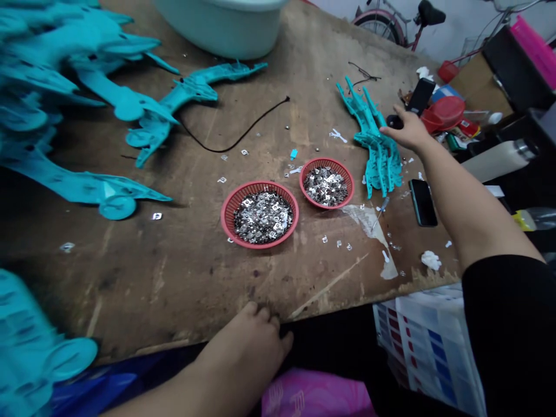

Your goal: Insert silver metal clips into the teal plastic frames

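My left hand (pixel 249 341) rests on the table's near edge, fingers loosely bent and nothing visible in it. My right hand (pixel 408 130) reaches out at the far right, thumb and index finger apart. A dark round object (pixel 394 121) shows between them; whether they touch it I cannot tell. Just left of that hand lies a stack of long turquoise plastic parts (pixel 376 145). Two red baskets, one nearer (pixel 223 217) and one farther (pixel 302 185), hold many small metal clips (pixel 263 214).
Turquoise mouldings (pixel 87 75) pile up on the left, beside a pale tub (pixel 221 29). A black cord (pixel 234 147), loose clips (pixel 157 216) and a phone (pixel 423 202) lie on the wooden table (pixel 182 278). A flask (pixel 499 159) and clutter stand on the right.
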The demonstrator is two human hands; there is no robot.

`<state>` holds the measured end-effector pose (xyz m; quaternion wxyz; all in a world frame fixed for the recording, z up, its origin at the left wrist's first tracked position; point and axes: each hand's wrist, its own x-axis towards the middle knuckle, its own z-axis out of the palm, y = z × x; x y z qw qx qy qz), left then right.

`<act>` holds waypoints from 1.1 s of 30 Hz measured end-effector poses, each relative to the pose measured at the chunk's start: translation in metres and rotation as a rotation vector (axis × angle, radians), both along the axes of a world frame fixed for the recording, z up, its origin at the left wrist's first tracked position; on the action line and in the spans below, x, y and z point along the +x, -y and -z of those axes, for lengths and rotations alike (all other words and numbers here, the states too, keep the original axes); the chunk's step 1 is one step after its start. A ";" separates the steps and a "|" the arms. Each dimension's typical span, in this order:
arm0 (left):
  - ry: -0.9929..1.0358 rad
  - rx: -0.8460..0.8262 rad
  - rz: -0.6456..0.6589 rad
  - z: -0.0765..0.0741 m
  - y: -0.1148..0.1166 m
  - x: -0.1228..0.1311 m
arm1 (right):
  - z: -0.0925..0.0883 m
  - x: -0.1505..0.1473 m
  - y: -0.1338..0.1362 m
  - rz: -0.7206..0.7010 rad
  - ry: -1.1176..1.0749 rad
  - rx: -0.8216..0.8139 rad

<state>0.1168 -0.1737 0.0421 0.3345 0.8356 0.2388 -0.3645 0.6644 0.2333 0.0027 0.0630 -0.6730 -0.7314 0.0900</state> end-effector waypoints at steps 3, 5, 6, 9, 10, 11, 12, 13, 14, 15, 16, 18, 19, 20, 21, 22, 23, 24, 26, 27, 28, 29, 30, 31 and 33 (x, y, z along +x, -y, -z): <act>0.007 0.016 -0.019 -0.002 -0.003 -0.001 | 0.005 -0.001 0.003 0.052 -0.115 -0.148; 0.025 0.012 -0.022 -0.003 -0.004 -0.001 | 0.008 -0.005 0.009 0.056 -0.132 -0.188; 0.035 0.008 -0.022 -0.004 -0.004 0.000 | 0.008 -0.007 0.011 0.067 -0.117 -0.170; 0.055 0.007 -0.021 -0.006 -0.004 0.001 | 0.003 -0.011 0.011 0.072 -0.046 -0.064; 0.061 0.010 -0.021 -0.008 -0.004 0.002 | 0.000 -0.012 0.009 0.062 -0.030 -0.032; 0.064 0.014 -0.022 -0.009 -0.004 0.003 | -0.002 -0.015 0.006 0.047 -0.021 -0.001; 0.061 0.015 -0.022 -0.011 -0.004 0.003 | -0.004 -0.018 0.003 0.032 -0.013 0.021; 0.055 0.015 -0.020 -0.013 -0.005 0.003 | -0.005 -0.021 -0.001 0.014 -0.003 0.028; 0.050 0.012 -0.017 -0.014 -0.005 0.004 | -0.004 -0.025 -0.005 -0.003 0.013 0.020; 0.046 0.008 -0.011 -0.015 -0.005 0.004 | -0.003 -0.029 -0.009 -0.015 0.035 0.003; 0.043 0.008 -0.004 -0.016 -0.005 0.004 | -0.001 -0.032 -0.013 -0.019 0.058 -0.017; 0.047 0.007 0.012 -0.017 -0.005 0.005 | 0.003 -0.034 -0.020 -0.020 0.095 -0.062; 0.051 0.010 0.018 -0.018 -0.006 0.005 | 0.004 -0.032 -0.024 -0.022 0.102 -0.080; 0.052 0.010 0.022 -0.018 -0.007 0.006 | 0.005 -0.030 -0.027 -0.026 0.103 -0.102; 0.052 0.010 0.025 -0.019 -0.007 0.006 | 0.006 -0.027 -0.029 -0.030 0.101 -0.126; 0.051 0.012 0.029 -0.020 -0.008 0.007 | 0.005 -0.025 -0.031 -0.035 0.098 -0.152; 0.044 0.009 0.033 -0.021 -0.009 0.007 | 0.005 -0.024 -0.031 -0.042 0.097 -0.175; 0.036 0.006 0.037 -0.022 -0.010 0.007 | 0.004 -0.024 -0.030 -0.051 0.097 -0.192; 0.024 -0.005 0.039 -0.023 -0.011 0.007 | 0.000 -0.030 -0.027 -0.069 0.103 -0.207; 0.026 -0.008 0.035 -0.023 -0.011 0.007 | -0.002 -0.034 -0.025 -0.071 0.118 -0.210; 0.033 -0.007 0.030 -0.023 -0.012 0.006 | -0.006 -0.038 -0.023 -0.070 0.141 -0.211; 0.040 -0.004 0.024 -0.023 -0.013 0.006 | -0.010 -0.042 -0.023 -0.064 0.171 -0.211; 0.046 0.005 0.018 -0.023 -0.013 0.006 | -0.014 -0.045 -0.024 -0.052 0.200 -0.206; 0.044 0.010 0.016 -0.022 -0.014 0.006 | -0.019 -0.047 -0.026 -0.041 0.227 -0.200; 0.031 0.016 0.014 -0.022 -0.015 0.007 | -0.028 -0.050 -0.032 -0.046 0.265 -0.180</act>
